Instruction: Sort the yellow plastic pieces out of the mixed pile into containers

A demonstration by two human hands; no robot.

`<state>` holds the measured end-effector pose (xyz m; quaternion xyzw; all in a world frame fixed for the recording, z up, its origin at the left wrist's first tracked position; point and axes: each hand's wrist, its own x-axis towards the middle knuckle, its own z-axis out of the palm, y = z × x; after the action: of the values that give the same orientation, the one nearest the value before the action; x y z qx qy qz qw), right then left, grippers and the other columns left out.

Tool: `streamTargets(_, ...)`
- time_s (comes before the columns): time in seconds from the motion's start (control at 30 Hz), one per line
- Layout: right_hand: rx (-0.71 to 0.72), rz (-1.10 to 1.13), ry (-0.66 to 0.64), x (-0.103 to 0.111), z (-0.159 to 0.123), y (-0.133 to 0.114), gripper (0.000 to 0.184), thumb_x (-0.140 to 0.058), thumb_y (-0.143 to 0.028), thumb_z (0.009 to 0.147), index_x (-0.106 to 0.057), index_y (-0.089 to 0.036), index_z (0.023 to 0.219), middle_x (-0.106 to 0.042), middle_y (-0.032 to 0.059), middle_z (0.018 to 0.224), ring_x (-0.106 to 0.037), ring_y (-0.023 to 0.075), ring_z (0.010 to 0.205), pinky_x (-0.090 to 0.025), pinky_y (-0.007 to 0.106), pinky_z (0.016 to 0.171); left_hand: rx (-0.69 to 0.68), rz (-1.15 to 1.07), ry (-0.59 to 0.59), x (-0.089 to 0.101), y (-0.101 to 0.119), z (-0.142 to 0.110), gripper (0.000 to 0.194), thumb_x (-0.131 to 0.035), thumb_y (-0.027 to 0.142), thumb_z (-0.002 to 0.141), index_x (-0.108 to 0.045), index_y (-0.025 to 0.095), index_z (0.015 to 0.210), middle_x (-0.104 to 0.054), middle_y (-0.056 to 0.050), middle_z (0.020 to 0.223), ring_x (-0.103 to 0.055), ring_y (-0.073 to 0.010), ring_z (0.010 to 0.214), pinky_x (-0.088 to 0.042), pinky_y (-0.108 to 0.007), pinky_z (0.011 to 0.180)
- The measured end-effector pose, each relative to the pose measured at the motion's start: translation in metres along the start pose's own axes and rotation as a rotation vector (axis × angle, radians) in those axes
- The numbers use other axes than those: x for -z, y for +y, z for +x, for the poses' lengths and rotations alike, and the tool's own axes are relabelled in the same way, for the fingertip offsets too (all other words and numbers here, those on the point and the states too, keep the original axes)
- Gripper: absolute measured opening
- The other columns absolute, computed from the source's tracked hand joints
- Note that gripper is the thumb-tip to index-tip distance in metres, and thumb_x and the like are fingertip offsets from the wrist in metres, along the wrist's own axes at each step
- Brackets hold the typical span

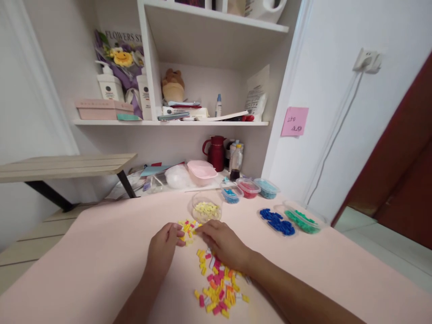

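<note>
A home: bouquet [122,58], plush toy [173,85], jug [216,154].

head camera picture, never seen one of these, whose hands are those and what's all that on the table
There's no machine, just a person's two bare hands. The one picture comes from a camera worn on the head, looking forward and down, so the left hand and right hand reach in from the bottom. On the pale pink tabletop, a small heap of mostly yellow pieces lies between the hands, with a larger scatter of yellow, pink, orange and white pieces nearer the wearer. Beyond stands a round clear plastic tub of pale yellow pieces; clear containers to its right hold blue, red and green ones. Both hands are at the small heap; whether either grips a piece is too small to tell.
</note>
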<state>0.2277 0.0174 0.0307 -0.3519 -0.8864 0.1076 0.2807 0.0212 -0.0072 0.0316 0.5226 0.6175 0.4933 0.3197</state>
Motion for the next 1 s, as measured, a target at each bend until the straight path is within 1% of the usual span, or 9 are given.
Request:
streamTargets(0.1,-0.042,0.022,0.026,0.000,-0.001,0.003,0.029,-0.048,-0.016,0.093,-0.064,-0.026,0.115,-0.064,0.0061,0.106,-0.059,0.0185,0.097,-0.043,0.031,0.085,-0.025,-0.009,-0.058,-0.002,0.002,-0.001,0.040,-0.046,0.053,0.083,-0.065,0.019,0.090,-0.073,-0.007,0.089,-0.072,-0.0233,0.073,-0.049,-0.036,0.078)
streamTargets(0.2,-0.019,-0.029,0.018,-0.001,-0.001,0.002,0.025,-0.052,-0.016,0.091,-0.068,-0.026,0.108,-0.065,0.0056,0.102,-0.058,0.0191,0.098,-0.042,0.032,0.087,-0.018,-0.024,-0.098,-0.003,0.005,-0.002,0.039,-0.049,0.052,0.081,-0.066,0.019,0.093,-0.073,-0.008,0.096,-0.073,-0.0238,0.076,-0.050,-0.036,0.079)
streamTargets(0.33,0.016,-0.096,0.013,-0.001,0.000,-0.001,0.026,-0.051,-0.017,0.093,-0.069,-0.027,0.108,-0.065,0.0058,0.097,-0.058,0.0195,0.095,-0.041,0.033,0.085,0.006,-0.030,-0.116,-0.003,0.007,-0.002,0.038,-0.050,0.051,0.080,-0.065,0.019,0.095,-0.073,-0.009,0.101,-0.073,-0.0237,0.079,-0.050,-0.036,0.081)
streamTargets(0.4,0.024,-0.098,0.011,-0.001,0.001,-0.001,0.026,-0.050,-0.019,0.093,-0.069,-0.028,0.109,-0.065,0.0054,0.097,-0.058,0.0192,0.093,-0.041,0.033,0.083,0.015,-0.030,-0.126,-0.003,0.008,-0.002,0.038,-0.050,0.051,0.081,-0.065,0.019,0.095,-0.073,-0.009,0.101,-0.073,-0.0236,0.081,-0.050,-0.036,0.083)
streamTargets(0.5,0.019,-0.081,0.013,-0.002,0.001,0.001,0.024,-0.052,-0.019,0.092,-0.069,-0.027,0.107,-0.065,0.0049,0.097,-0.058,0.0195,0.096,-0.040,0.033,0.084,0.016,-0.025,-0.145,-0.003,0.010,-0.002,0.037,-0.051,0.050,0.080,-0.065,0.019,0.093,-0.074,-0.008,0.097,-0.072,-0.0240,0.082,-0.050,-0.036,0.084)
streamTargets(0.7,-0.012,-0.068,0.004,-0.002,0.001,0.004,0.019,-0.057,-0.021,0.090,-0.069,-0.025,0.104,-0.066,0.0048,0.098,-0.058,0.0202,0.100,-0.040,0.033,0.089,-0.030,-0.016,-0.218,-0.004,0.013,-0.004,0.035,-0.054,0.048,0.079,-0.067,0.019,0.095,-0.074,-0.008,0.097,-0.072,-0.0237,0.084,-0.050,-0.036,0.083)
streamTargets(0.87,-0.020,-0.063,-0.016,0.002,0.001,0.001,0.023,-0.058,-0.022,0.089,-0.070,-0.029,0.108,-0.067,0.0042,0.100,-0.059,0.0202,0.100,-0.039,0.033,0.090,-0.023,-0.037,-0.214,-0.006,0.015,-0.006,0.036,-0.056,0.048,0.078,-0.067,0.019,0.096,-0.075,-0.008,0.096,-0.072,-0.0228,0.083,-0.050,-0.034,0.081)
streamTargets(1.0,-0.075,-0.019,-0.008,0.003,0.004,0.001,0.019,-0.064,-0.021,0.085,-0.073,-0.027,0.100,-0.070,0.0033,0.097,-0.060,0.0199,0.098,-0.041,0.032,0.090,-0.020,-0.053,-0.178,-0.006,0.017,-0.007,0.036,-0.057,0.050,0.077,-0.068,0.018,0.092,-0.075,-0.006,0.088,-0.072,-0.0216,0.075,-0.051,-0.033,0.077)
